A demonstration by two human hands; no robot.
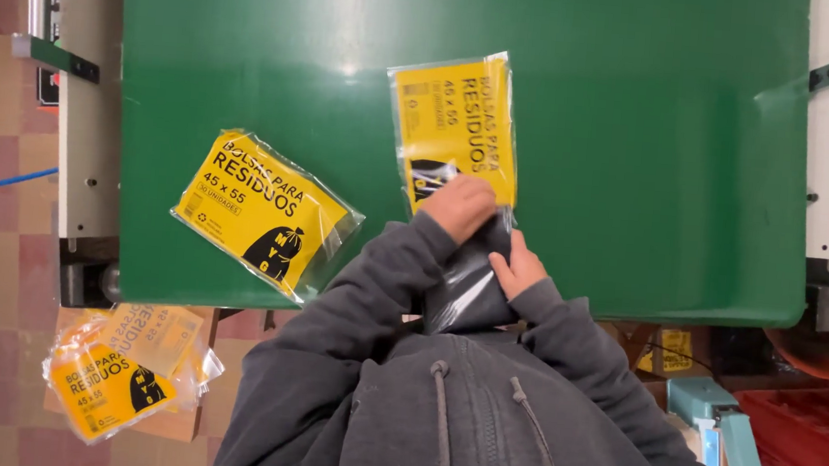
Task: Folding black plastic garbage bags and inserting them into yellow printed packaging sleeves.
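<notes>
**Hands at the open end of a packet on the green belt**

Left hand (460,207) curled into a fist, pressing dark folded film down into the clear sleeve of a yellow packet (458,123). Right hand (517,269) just beside it, fingers pinching the loose plastic mouth at the belt's near edge. Packet lying flat, upright to the view, centre of the green belt (639,132).

Possible trouble, as a judgement: thin sleeve splitting under a hard push; slippery film sliding back out of the mouth; packet skating away across the smooth belt, given only a light pinch on it. Second packet (263,213) lying tilted near the belt's front edge, likely to drop if nudged by a sleeve.

Count: two packets on the belt; a small heap (117,377) on a low surface beside the floor, at least two, exact number hard to tell. Two hands.
</notes>
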